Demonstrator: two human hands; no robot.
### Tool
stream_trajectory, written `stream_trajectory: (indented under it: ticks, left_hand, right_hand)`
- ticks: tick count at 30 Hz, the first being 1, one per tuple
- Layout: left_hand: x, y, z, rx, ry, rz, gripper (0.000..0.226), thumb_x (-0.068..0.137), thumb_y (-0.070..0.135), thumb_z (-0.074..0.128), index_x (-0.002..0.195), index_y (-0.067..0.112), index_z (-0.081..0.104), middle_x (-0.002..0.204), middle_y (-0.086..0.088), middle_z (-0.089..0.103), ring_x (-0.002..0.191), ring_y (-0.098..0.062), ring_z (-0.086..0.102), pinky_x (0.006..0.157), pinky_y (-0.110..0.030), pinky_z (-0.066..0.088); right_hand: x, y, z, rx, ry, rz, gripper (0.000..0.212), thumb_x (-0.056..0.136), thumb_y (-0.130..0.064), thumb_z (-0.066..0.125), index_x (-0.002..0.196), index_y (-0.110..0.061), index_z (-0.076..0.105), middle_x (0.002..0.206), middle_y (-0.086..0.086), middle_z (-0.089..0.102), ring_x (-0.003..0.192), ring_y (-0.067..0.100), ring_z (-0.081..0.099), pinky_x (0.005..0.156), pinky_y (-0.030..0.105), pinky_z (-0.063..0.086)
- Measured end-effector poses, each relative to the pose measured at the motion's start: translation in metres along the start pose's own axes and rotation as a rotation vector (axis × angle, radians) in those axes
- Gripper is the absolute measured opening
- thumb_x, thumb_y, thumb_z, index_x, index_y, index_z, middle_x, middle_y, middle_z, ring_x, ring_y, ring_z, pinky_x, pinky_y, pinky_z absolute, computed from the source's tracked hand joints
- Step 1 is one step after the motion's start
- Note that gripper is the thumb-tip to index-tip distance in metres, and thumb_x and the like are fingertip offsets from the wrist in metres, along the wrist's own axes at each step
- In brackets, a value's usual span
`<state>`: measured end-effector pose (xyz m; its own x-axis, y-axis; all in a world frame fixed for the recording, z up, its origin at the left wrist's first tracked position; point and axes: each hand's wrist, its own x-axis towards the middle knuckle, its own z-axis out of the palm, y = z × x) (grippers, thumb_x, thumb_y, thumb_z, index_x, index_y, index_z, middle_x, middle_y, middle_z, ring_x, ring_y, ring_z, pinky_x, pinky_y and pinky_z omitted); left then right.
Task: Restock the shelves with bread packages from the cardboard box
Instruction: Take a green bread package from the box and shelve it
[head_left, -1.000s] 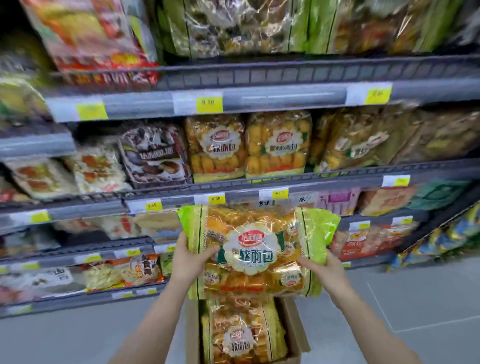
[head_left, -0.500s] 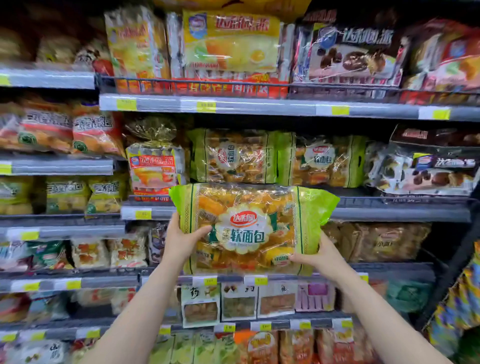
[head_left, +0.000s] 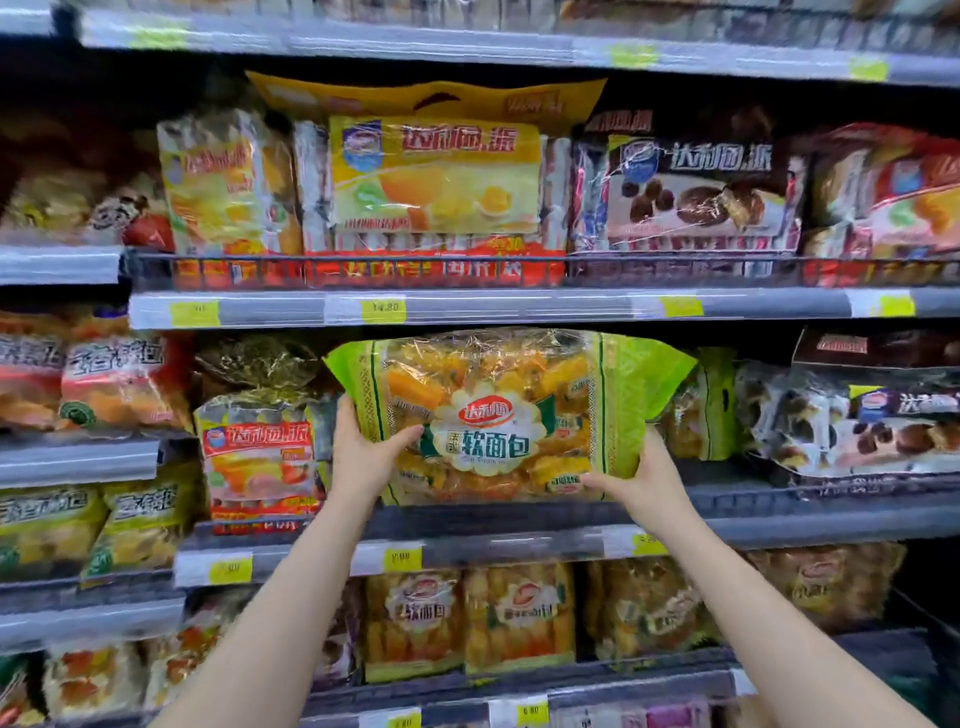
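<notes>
Fingers of the left hand (head_left: 363, 457) wrap the near-left edge of the bread package (head_left: 498, 415), thumb pressed flat across its front; the right hand (head_left: 641, 480) cups the lower right corner from beneath, thumb on the front face. Both hands are clamped on the bag, which sits between them, upright and facing out, its bottom edge just above the shelf lip (head_left: 519, 540) below the fingertips.

To place it well, I would judge the bag should be slid straight back into the gap behind the fingers, kept level so its base clears the rail, then released only once it rests flat. A matching green-edged pack (head_left: 709, 410) stands just beyond the right fingers, so the new one likely belongs in front of or beside it. Squeezing should stay light; the contents look soft.

It is a clear crinkly bag with bright green side panels, orange-yellow rolls showing through, and a white scalloped label with a red logo.
</notes>
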<state>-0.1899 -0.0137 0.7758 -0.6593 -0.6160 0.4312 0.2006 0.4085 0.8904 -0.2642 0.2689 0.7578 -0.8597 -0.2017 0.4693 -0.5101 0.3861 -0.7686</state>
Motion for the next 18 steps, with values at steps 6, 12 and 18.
stream_trajectory:
  ticks: [6,12,18]
  left_hand:
    - [0.06,-0.038,0.03,0.009,0.03,-0.008,0.104,0.071,0.029,0.079,0.149,0.012,0.012,0.156,-0.007,0.022,0.143,-0.023,0.022,0.117,-0.041,0.022]
    - [0.109,-0.078,0.056,0.018,0.128,-0.06,0.084,0.07,0.013,0.08,0.139,0.009,0.031,0.131,-0.015,0.054,0.12,-0.03,0.052,0.097,-0.03,0.039]
    - [0.135,-0.106,0.077,0.197,0.159,-0.137,0.093,0.074,0.025,0.078,0.142,0.006,0.018,0.14,-0.019,0.045,0.127,-0.037,0.046,0.101,-0.039,0.039]
  right_hand:
    - [0.057,0.025,0.038,-0.062,0.043,-0.059,0.081,0.069,-0.024,0.079,0.136,-0.011,0.036,0.136,0.01,0.043,0.127,0.025,0.039,0.108,0.043,0.034]
    - [0.121,0.058,0.085,-0.065,-0.116,0.085,0.079,0.069,-0.024,0.079,0.134,-0.008,0.037,0.129,0.011,0.054,0.115,0.025,0.051,0.092,0.03,0.041]
    - [0.156,0.073,0.112,0.023,-0.318,0.402,0.092,0.079,-0.026,0.07,0.145,-0.005,0.01,0.15,0.017,0.026,0.136,0.032,0.031,0.106,0.034,0.029]
